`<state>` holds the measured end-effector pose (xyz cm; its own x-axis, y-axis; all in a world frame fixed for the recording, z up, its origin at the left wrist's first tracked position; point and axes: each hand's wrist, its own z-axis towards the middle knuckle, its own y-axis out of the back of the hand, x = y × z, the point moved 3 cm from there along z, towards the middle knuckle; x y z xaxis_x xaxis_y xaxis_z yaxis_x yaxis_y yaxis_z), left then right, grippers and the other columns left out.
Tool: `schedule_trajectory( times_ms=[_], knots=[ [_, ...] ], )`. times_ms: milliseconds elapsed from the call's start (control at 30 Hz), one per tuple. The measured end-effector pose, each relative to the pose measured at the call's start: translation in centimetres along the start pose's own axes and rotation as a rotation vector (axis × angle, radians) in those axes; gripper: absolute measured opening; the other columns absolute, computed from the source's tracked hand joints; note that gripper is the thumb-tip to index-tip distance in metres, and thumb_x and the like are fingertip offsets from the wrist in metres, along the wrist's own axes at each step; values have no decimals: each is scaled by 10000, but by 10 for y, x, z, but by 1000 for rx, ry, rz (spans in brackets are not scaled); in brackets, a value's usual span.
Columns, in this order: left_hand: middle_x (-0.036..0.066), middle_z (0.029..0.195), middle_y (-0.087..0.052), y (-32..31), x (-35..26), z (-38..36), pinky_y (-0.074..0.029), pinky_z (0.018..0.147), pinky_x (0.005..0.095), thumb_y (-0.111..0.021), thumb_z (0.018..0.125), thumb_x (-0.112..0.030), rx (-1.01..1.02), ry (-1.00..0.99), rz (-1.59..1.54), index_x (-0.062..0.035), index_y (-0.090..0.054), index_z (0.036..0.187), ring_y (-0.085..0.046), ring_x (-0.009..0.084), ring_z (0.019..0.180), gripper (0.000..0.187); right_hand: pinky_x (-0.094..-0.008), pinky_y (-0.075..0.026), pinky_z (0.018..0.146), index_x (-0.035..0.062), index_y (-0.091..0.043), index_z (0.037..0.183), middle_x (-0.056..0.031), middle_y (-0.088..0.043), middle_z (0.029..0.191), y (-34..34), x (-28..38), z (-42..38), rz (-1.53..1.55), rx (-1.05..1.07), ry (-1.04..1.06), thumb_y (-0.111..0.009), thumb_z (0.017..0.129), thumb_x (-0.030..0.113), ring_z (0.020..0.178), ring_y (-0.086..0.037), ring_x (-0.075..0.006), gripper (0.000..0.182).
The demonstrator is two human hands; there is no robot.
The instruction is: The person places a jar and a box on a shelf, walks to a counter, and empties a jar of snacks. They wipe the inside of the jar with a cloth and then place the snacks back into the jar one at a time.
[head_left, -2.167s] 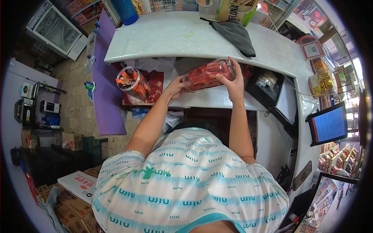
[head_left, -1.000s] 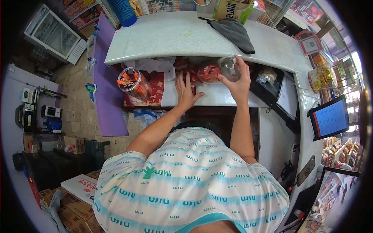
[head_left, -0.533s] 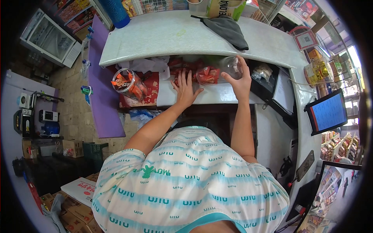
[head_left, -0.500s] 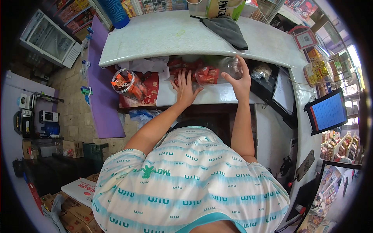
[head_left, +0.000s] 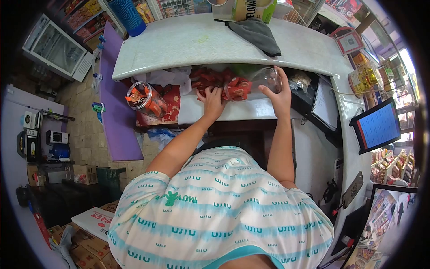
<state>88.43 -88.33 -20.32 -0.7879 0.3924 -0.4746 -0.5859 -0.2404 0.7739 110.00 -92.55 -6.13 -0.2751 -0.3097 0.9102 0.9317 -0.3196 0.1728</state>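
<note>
A clear plastic jar [head_left: 268, 81] lies on its side on the white shelf under the counter, with red packets [head_left: 238, 88] in its left end. My right hand [head_left: 280, 96] grips the jar's right end, thumb at the front and fingers over the far side. At the jar's left end, my left hand [head_left: 213, 102] has its fingers curled against the red packets; the fingertips are partly hidden. More red packets [head_left: 205, 77] are heaped just behind that hand. Farther left, a second clear jar [head_left: 148, 99] with orange-red packets stands tilted.
The white countertop [head_left: 188, 42] overhangs the shelf, with a grey cloth [head_left: 256, 36] on it. A purple panel [head_left: 117, 103] borders the left side. To the right are a spiral notebook [head_left: 323, 101] and a tablet [head_left: 375, 124].
My left hand's fingers, spread over the red packets before, are now curled in nearer the jar's left end. My right hand keeps its grip on the jar.
</note>
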Motion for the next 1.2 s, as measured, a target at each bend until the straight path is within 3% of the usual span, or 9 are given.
schedule_trajectory(
  times_ms=[133, 200, 300, 367, 467, 567, 833, 900, 1200],
  knots=[
    [31, 1140, -542, -9, 6, -2, -78, 1021, 695, -697, 687, -136, -38, -54, 134, -129, -517, 1193, -414, 283, 1167, 537, -323, -411, 983, 27, -452, 1338, -116, -521, 1262, 16, 11, 1, -30, -38, 12, -783, 683, 39, 1126, -522, -191, 734],
    [43, 1182, -523, -6, 2, -2, -76, 1026, 690, -705, 673, -148, -62, -51, 123, -119, -495, 1215, -402, 289, 1184, 582, -347, -452, 923, 71, -503, 1308, -120, -543, 1191, 20, 18, 1, -106, -85, 73, -837, 619, 152, 1083, -553, -240, 770],
    [81, 1299, -452, 5, -10, -3, -47, 1024, 683, -736, 663, -262, -54, -18, 1, -85, -414, 1294, -350, 311, 1250, 731, -365, -476, 894, 86, -505, 1308, -126, -548, 1160, 9, 32, -1, -286, -27, 139, -844, 596, 167, 1049, -569, -256, 793],
    [134, 1402, -344, 8, -22, -7, -2, 1030, 692, -786, 614, -360, 20, -156, -24, -35, -264, 1402, -299, 318, 1302, 999, -325, -501, 848, 104, -506, 1312, -103, -543, 1162, 2, 32, 1, -256, -32, 169, -843, 600, 146, 1036, -559, -221, 789],
    [135, 1432, -326, 2, -24, -10, 24, 1034, 681, -786, 626, -426, 4, -98, -97, -30, -213, 1436, -285, 318, 1319, 1068, -288, -522, 813, 116, -514, 1311, -80, -538, 1169, -9, 40, 1, -232, -24, 245, -845, 602, 147, 1029, -549, -187, 782],
    [136, 1434, -334, 6, -26, -2, -18, 1025, 667, -750, 650, -533, -89, 16, -158, -28, -221, 1432, -274, 344, 1319, 1070, -284, -509, 831, 108, -516, 1308, -80, -535, 1167, -16, 38, -6, -281, 30, 271, -840, 612, 114, 1027, -549, -182, 768],
    [141, 1459, -295, -12, -14, -1, 5, 1014, 692, -713, 720, -502, -78, 74, -32, -26, -208, 1436, -254, 311, 1346, 998, -352, -493, 868, 123, -502, 1317, -113, -525, 1152, 14, 49, 3, -284, -43, 190, -846, 593, 176, 1017, -570, -245, 803],
    [140, 1464, -288, -10, -16, -1, 2, 1014, 693, -715, 716, -501, -70, 112, -28, -34, -206, 1439, -250, 311, 1349, 1000, -334, -521, 787, 138, -501, 1318, -102, -511, 1160, 22, 49, 5, -250, -74, 154, -844, 597, 167, 1005, -569, -233, 798],
    [150, 1504, -208, 7, -36, -7, 40, 1014, 706, -721, 691, -536, 17, -124, 37, -33, -160, 1460, -170, 304, 1397, 1077, -319, -543, 740, 76, -464, 1333, -136, -508, 1239, 58, 41, -3, -162, -160, 134, -803, 658, 121, 1076, -557, -232, 757]
  ],
)
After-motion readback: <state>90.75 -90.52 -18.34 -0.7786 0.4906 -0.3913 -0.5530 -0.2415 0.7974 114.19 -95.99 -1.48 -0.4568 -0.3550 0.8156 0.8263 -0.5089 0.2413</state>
